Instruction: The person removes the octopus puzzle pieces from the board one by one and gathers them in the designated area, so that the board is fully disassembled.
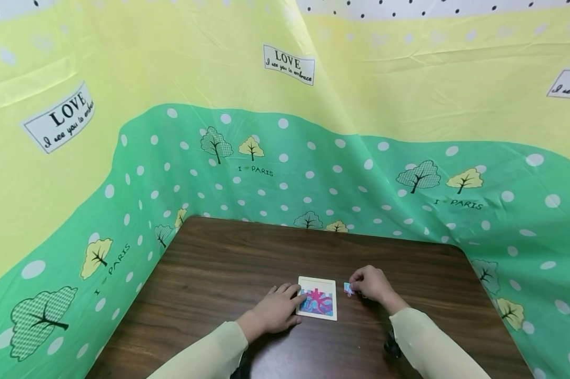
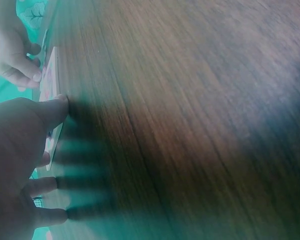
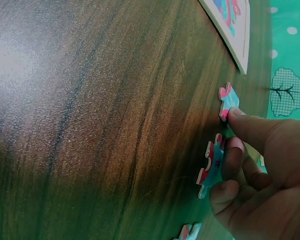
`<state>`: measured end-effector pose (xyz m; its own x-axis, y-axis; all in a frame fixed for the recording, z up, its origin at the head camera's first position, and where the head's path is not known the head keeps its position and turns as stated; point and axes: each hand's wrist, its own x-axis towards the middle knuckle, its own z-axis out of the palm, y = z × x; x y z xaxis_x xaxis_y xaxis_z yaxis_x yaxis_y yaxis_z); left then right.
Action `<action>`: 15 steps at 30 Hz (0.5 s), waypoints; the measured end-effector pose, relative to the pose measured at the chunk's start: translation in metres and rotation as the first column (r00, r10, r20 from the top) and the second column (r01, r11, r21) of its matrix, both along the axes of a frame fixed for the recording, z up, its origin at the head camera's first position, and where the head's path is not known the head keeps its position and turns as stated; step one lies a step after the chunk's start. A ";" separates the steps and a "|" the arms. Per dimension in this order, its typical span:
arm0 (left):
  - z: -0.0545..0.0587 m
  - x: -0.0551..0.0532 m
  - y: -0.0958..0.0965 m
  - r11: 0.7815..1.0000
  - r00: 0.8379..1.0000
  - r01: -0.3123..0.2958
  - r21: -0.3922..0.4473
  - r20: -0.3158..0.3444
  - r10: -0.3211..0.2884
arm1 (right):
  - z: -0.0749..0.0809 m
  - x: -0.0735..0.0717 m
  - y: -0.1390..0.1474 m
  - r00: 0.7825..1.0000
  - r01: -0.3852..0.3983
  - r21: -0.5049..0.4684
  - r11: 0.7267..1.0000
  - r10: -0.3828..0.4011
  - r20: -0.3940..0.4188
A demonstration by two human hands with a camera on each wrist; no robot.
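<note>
A small jigsaw puzzle tray [image 1: 320, 283] with a pale wooden rim lies on the table, showing a pink octopus-like picture on blue. Its upper strip is bare. My left hand [image 1: 276, 311] rests along the tray's left edge with fingers spread, some touching the rim and picture. Just right of the tray, my right hand [image 1: 372, 284] pinches a blue and pink puzzle piece [image 3: 230, 102] between thumb and fingers. Below that hand in the right wrist view lies another puzzle piece [image 3: 212, 165], and part of one more piece [image 3: 188, 232] shows at the bottom edge.
The dark wood-grain table [image 1: 237, 252] stretches around both hands. A green and yellow printed curtain [image 1: 285, 137] hangs behind it and along both sides. A dark object, partly hidden, shows beneath the right sleeve [image 1: 419, 337].
</note>
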<state>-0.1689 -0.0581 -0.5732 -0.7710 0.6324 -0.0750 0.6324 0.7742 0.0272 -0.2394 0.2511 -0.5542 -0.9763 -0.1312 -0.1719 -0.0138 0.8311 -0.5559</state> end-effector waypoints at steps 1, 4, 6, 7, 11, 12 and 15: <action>0.000 0.000 0.000 1.000 1.000 0.000 0.002 0.002 0.000 | 0.000 0.001 0.000 1.000 -0.002 0.002 1.000 0.002 -0.003; 0.001 0.000 0.000 1.000 1.000 0.000 0.005 0.007 0.000 | 0.001 0.002 -0.001 1.000 -0.002 0.002 1.000 0.002 -0.013; 0.001 0.000 0.000 1.000 1.000 0.002 0.008 0.011 -0.002 | 0.001 0.003 -0.001 1.000 -0.007 0.002 1.000 0.007 -0.021; 0.001 0.000 0.000 1.000 1.000 0.005 0.007 0.012 -0.005 | 0.001 0.003 -0.001 1.000 -0.010 0.004 1.000 0.010 -0.025; 0.000 -0.001 -0.001 1.000 1.000 0.026 0.001 -0.005 -0.026 | 0.000 0.003 -0.001 1.000 -0.006 -0.005 1.000 0.006 -0.030; -0.001 -0.001 -0.001 0.999 0.999 0.033 -0.002 -0.012 -0.033 | 0.000 0.003 -0.001 0.999 -0.013 -0.006 1.000 0.013 -0.038; -0.002 -0.003 -0.001 0.999 0.998 0.045 -0.015 -0.036 -0.046 | -0.001 0.003 -0.005 0.999 -0.019 -0.016 1.000 0.018 -0.048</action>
